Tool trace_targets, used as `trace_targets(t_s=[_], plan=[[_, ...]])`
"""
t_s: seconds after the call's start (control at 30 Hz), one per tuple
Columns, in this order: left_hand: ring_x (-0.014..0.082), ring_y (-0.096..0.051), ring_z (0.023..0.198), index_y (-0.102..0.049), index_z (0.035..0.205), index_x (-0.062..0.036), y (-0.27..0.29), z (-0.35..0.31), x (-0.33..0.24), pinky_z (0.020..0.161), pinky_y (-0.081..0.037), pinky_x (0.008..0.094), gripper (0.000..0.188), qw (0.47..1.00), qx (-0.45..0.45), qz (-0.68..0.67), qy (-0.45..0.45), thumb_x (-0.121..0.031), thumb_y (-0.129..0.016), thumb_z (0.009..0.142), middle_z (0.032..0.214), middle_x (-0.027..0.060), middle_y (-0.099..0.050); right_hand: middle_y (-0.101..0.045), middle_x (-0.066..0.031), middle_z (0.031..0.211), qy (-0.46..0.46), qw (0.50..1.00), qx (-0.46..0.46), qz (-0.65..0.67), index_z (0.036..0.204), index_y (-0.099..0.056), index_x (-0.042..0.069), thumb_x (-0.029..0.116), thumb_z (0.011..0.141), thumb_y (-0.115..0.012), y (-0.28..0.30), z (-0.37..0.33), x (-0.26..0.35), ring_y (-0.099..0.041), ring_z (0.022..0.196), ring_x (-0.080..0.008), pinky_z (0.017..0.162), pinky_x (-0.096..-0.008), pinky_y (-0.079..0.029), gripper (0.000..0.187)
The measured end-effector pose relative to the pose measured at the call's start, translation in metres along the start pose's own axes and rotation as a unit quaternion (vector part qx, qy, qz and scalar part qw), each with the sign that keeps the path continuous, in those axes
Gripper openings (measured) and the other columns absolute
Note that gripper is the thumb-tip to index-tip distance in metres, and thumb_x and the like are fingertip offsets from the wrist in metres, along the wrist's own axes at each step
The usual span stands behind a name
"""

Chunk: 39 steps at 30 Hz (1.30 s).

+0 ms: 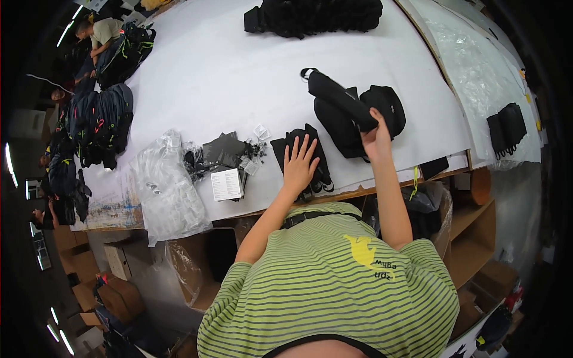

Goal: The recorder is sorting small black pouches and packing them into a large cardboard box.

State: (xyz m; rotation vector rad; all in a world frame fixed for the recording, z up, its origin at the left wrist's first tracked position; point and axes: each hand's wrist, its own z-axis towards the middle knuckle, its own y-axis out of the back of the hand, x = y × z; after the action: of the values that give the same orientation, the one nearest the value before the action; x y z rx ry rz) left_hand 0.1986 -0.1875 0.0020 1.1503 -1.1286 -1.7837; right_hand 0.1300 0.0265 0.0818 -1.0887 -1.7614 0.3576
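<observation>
White sheeting covers the worktable (pixel 197 65), one heap of clear plastic (pixel 170 185) at near left. One long black pouch (pixel 339 98) is held at its near end in the right hand (pixel 377 142), right of the left hand (pixel 300 168); its long axis slants far-left, looped end leading. Two rounded black pouches (pixel 389 102) lie around it. Fingers spread, the left hand rests on uncountable black items (pixel 323 164).
</observation>
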Motion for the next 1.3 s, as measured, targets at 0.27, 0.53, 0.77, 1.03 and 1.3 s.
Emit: trace_targets(t_s=[0.27, 0.53, 0.77, 1.03, 1.3], plan=[[0.0268, -0.025, 0.136, -0.037, 0.140, -0.0222, 0.005, -0.004, 0.008, 0.109, -0.017, 0.0480, 0.052, 0.999, 0.022, 0.031, -0.007, -0.035, -0.049, 0.091, 0.148, 0.0029, -0.029, -0.056, -0.0002, 0.084, 0.023, 0.887, 0.299, -0.351, 0.089, -0.058, 0.003, 0.003, 0.075, -0.050, -0.006, -0.035, 0.063, -0.053, 0.077, -0.0072, 0.073, -0.0206, -0.043, 0.016], [0.0268, -0.023, 0.137, -0.035, 0.141, -0.0233, 0.000, 0.001, 0.002, 0.109, -0.014, 0.0467, 0.051, 1.000, 0.008, -0.004, -0.008, -0.035, -0.047, 0.092, 0.149, 0.0027, -0.027, -0.066, -0.0090, 0.087, -0.082, 0.602, 0.280, -0.744, 0.088, -0.067, -0.001, 0.019, 0.077, -0.055, -0.032, 0.070, -0.037, -0.063, 0.081, -0.0211, 0.069, -0.0287, -0.050, 0.025], [0.0259, -0.024, 0.136, -0.036, 0.140, -0.0238, -0.001, -0.004, 0.008, 0.109, -0.016, 0.0469, 0.052, 1.000, 0.003, 0.001, 0.007, -0.036, -0.048, 0.091, 0.149, 0.0021, -0.027, -0.062, -0.0248, 0.101, -0.029, 0.724, 0.145, -0.673, 0.119, -0.049, -0.008, 0.045, 0.088, -0.051, -0.026, 0.061, -0.081, -0.066, 0.080, -0.0301, 0.069, -0.0357, -0.053, 0.061], [0.0256, -0.025, 0.136, -0.036, 0.140, -0.0240, 0.006, -0.006, 0.009, 0.109, -0.017, 0.0467, 0.053, 1.000, 0.009, -0.001, 0.007, -0.036, -0.049, 0.090, 0.148, 0.0014, -0.028, -0.055, -0.0197, 0.120, 0.049, 0.860, 0.174, -0.477, 0.137, -0.038, 0.004, 0.031, 0.092, -0.055, 0.086, -0.002, -0.101, -0.055, 0.110, -0.0231, 0.095, -0.0303, -0.039, 0.055], [0.0254, -0.024, 0.137, -0.035, 0.140, -0.0239, 0.007, 0.004, 0.001, 0.109, -0.015, 0.0466, 0.051, 1.000, 0.012, 0.019, -0.007, -0.033, -0.048, 0.092, 0.148, 0.0024, -0.028, -0.059, -0.0188, 0.115, 0.075, 0.846, 0.098, -0.518, 0.130, -0.047, 0.007, 0.032, 0.095, -0.047, 0.077, -0.008, -0.129, -0.057, 0.107, -0.0282, 0.088, -0.0338, -0.044, 0.043]])
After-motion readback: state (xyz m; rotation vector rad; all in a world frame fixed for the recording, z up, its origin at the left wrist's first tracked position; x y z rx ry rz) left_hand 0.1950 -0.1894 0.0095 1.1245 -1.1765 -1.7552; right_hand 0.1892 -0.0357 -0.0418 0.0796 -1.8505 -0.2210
